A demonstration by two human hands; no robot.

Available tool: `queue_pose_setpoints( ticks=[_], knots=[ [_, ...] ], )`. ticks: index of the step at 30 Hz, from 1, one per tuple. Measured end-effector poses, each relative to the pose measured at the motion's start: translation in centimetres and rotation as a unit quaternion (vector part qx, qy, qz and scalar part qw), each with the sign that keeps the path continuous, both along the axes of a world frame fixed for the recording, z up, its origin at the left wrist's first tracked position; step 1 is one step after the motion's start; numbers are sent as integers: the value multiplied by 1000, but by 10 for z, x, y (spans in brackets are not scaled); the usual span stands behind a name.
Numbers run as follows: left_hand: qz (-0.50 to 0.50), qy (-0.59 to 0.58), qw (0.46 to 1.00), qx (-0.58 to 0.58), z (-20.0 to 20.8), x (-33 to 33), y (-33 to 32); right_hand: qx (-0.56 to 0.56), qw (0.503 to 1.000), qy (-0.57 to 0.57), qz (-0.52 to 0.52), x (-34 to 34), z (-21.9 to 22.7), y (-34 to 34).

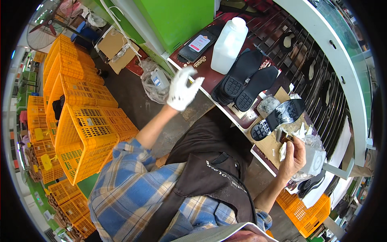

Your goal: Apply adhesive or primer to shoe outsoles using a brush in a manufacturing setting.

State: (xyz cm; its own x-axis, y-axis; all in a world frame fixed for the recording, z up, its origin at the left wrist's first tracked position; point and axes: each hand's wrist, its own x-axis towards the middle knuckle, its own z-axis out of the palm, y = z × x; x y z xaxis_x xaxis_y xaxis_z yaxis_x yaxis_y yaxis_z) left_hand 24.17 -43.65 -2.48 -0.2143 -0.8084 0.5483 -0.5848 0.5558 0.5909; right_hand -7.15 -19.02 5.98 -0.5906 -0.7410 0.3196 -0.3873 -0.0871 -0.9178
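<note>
My left hand [183, 89], in a white glove, is raised off the table's left edge with its fingers apart and nothing in them. At the table's right side my bare right hand [296, 156] pinches a small brown piece [287, 138] with whitish matter about it; its kind is hard to make out. Close by lies a single black shoe sole [285, 115], smeared with a white coating over its middle. Between the hands, a stack of black soles [233, 85] and another black sole [258, 85] lie with their lugged heels toward me.
A white plastic bottle [229, 45] and a phone [198, 43] stand at the table's back. Beyond runs a rack of dark rods [278, 30] carrying soles, edged by a white curved frame [342, 60]. Orange crates [86, 137] are stacked at left. A clear plastic container [313, 163] sits beside my right hand.
</note>
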Motion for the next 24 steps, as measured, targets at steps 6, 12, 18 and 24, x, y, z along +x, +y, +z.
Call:
queue_pose_setpoints(
  ticks=[6,12,18,24],
  knots=[
    [67,-177,982,-23,-19,0,-76,-1,1000,11,-6,1,2,1],
    [64,-257,964,35,-21,-8,-103,10,999,26,-15,1,2,4],
    [65,-273,959,27,-21,-8,-105,11,1000,20,-20,1,2,5],
    [61,-305,950,27,-18,-8,-106,14,1000,10,-14,1,2,5]
  ],
)
